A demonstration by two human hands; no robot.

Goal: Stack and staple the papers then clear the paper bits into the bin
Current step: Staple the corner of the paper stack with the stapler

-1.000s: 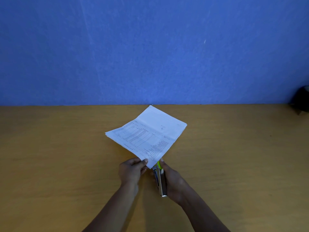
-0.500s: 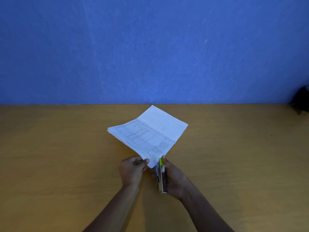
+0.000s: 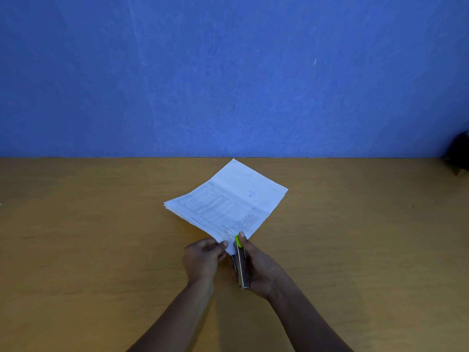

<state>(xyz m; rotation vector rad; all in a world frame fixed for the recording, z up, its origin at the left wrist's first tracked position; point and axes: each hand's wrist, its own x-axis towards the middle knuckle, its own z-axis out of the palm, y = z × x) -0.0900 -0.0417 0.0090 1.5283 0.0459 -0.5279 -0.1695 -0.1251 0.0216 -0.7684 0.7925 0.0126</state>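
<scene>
A stack of printed white papers [image 3: 228, 199] lies diagonally on the wooden table [image 3: 88, 237], one corner pointing at me. My left hand [image 3: 203, 257] pinches that near corner between thumb and fingers. My right hand [image 3: 258, 268] grips a silver stapler with a green tip [image 3: 242, 265]. The stapler's jaws sit over the same corner of the stack, just right of my left thumb. No paper bits or bin show in this view.
A blue wall [image 3: 228, 72] rises behind the table's far edge. A dark object [image 3: 459, 153] sits at the far right where the table meets the wall.
My right hand has slid the stapler forward onto the corner of the stack. The papers shifted slightly to the right with my left hand still holding them.
</scene>
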